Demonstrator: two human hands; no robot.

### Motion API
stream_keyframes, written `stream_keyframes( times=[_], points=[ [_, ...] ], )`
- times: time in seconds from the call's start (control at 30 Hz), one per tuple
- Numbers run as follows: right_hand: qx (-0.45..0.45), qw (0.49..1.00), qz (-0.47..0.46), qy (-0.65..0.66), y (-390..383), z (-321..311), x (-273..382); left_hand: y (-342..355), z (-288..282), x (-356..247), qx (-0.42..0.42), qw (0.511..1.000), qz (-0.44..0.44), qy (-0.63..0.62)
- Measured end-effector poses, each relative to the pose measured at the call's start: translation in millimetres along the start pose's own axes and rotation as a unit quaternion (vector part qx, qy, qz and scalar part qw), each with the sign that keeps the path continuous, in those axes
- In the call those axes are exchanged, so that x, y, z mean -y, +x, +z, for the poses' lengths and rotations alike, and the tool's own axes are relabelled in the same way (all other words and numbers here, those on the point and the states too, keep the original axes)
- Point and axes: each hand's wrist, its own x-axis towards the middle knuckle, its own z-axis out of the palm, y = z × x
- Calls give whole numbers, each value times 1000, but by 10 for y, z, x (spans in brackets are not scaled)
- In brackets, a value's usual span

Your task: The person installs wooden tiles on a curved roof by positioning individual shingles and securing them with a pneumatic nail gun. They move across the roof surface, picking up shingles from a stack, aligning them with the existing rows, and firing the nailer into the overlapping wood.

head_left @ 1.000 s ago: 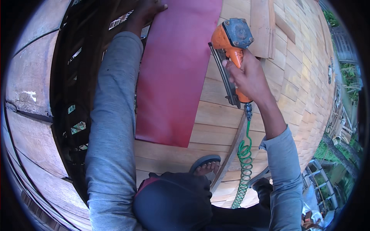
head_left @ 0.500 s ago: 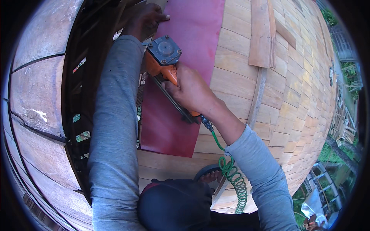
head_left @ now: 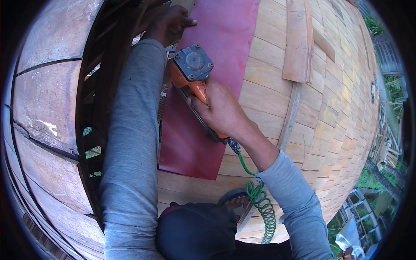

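My right hand [head_left: 223, 110] is wrapped round the handle of an orange pneumatic nail gun [head_left: 193, 63] with a dark, bolted square cap. The gun lies across a long, smooth red sheet [head_left: 190, 154]; its nose is hidden near the sheet's left edge. Farther off, my left hand [head_left: 169, 25] grips that same edge, thumb on the sheet and fingers curled, partly in shadow. From the gun's rear fitting a green coiled air hose [head_left: 262, 203] runs down beside my right forearm.
Overlapping wooden shingles [head_left: 266, 60] cover the sloping surface to the right. Several loose boards [head_left: 297, 41] and a batten [head_left: 290, 115] lie on them. To the left is a dark open gap [head_left: 93, 108] between framing, then weathered planks [head_left: 47, 104]. A sandaled foot [head_left: 236, 199] rests below the sheet.
The view has shifted slightly, so the sheet, the nail gun and both hands appear a little farther right and lower. Both grips look the same.
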Motion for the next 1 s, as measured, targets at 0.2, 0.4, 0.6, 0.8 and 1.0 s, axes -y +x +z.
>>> stream_keyframes(
  times=[0.2, 0.4, 0.6, 0.8, 1.0],
  points=[
    [-5, 1000, -22, 19, -5, 45, -52, 96, -8, 136, -19, 1000, -3, -1],
    [-32, 999, -30, 22, -35, 36, -162, 193, 44, 194, -13, 999, -2, -41],
    [-18, 998, 16, 55, -197, -32, -138, 280, 97, 374, -35, 996, 14, -83],
    [-32, 997, 12, 64, -735, -166, -98, 195, 200, 442, -77, 994, 6, -72],
    [-87, 995, 47, 26, -941, -523, -301, -56, 849, -358, -304, 932, 51, 193]
  ],
)
